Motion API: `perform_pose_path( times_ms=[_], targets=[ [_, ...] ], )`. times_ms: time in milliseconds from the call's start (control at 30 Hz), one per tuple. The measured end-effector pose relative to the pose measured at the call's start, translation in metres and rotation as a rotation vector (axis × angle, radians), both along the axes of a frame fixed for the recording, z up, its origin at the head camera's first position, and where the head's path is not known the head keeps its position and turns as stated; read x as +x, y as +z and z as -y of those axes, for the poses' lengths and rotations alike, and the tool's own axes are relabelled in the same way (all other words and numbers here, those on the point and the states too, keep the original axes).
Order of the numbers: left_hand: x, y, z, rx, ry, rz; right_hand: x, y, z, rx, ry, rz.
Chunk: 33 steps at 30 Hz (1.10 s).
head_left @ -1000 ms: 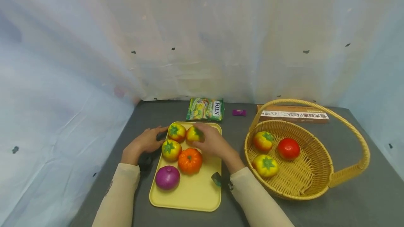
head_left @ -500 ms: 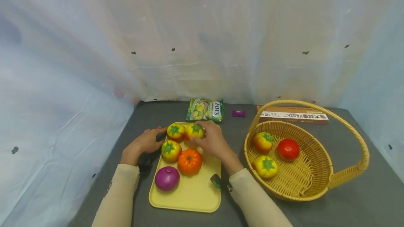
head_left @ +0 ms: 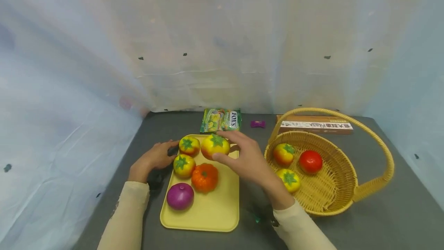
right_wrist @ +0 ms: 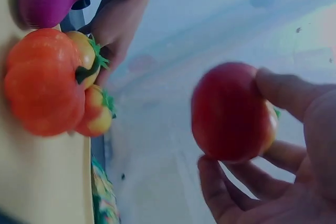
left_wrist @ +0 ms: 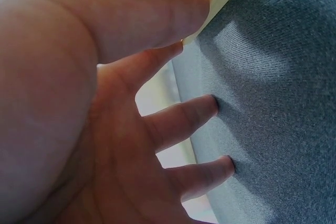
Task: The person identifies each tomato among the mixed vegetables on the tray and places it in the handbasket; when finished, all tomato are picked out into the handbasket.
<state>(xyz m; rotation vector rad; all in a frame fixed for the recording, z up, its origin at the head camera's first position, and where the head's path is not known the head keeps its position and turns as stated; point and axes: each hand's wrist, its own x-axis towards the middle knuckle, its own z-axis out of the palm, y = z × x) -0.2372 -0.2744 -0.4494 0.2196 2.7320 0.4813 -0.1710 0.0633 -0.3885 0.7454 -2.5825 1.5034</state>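
My right hand (head_left: 248, 159) pinches a yellow-and-red tomato (head_left: 211, 147) with a green leafy top, between thumb and fingers. In the right wrist view its red underside shows, raised above the yellow tray (head_left: 215, 219). My left hand (head_left: 154, 158) is at the tray's left edge; in the left wrist view the thumb (left_wrist: 173, 17) lies at the rim and other fingertips rest on the grey cloth. Two more such tomatoes, one at the back (head_left: 189, 146) and one nearer (head_left: 184, 166), sit on the tray with an orange pumpkin (head_left: 204, 178) and a purple onion (head_left: 180, 196).
A wicker basket (head_left: 322, 192) with a tall handle stands on the right, holding two yellow-red tomatoes (head_left: 283, 154) and a red one (head_left: 310, 161). Behind lie a green Fox's candy bag (head_left: 220, 120), a purple wrapped sweet (head_left: 258, 124) and a pasta box (head_left: 315, 124).
My right hand has taken hold of the back right tomato and lifted it off the tray. The left hand has stayed at the tray's edge.
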Motion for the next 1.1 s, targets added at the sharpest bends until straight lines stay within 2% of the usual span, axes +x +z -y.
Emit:
perform_pose_path(
  times_ms=[167, 333, 533, 600, 733, 867, 1000, 1100],
  targets=[
    [0.002, -0.002, 0.003, 0.001, 0.013, -0.004, 0.025, -0.001, -0.049, 0.008, 0.071, 0.044],
    [0.003, -0.004, 0.005, 0.001, -0.010, -0.022, 0.055, -0.009, -0.113, 0.036, 0.064, 0.055],
    [0.002, -0.002, 0.004, 0.005, -0.025, -0.031, 0.086, -0.013, -0.172, 0.137, -0.080, 0.024],
    [0.002, -0.001, 0.003, 0.005, -0.024, -0.030, 0.093, -0.014, -0.187, 0.171, -0.142, 0.039],
    [0.002, 0.000, 0.001, 0.007, -0.025, -0.033, 0.099, -0.019, -0.207, 0.256, -0.223, 0.072],
    [0.001, 0.000, 0.001, 0.012, -0.025, -0.035, 0.097, -0.020, -0.215, 0.364, -0.246, 0.088],
    [0.002, 0.001, 0.001, 0.012, -0.027, -0.032, 0.092, -0.020, -0.215, 0.456, -0.217, 0.144],
    [0.002, 0.001, 0.001, 0.013, -0.024, -0.030, 0.089, -0.023, -0.211, 0.471, -0.173, 0.191]
  ],
)
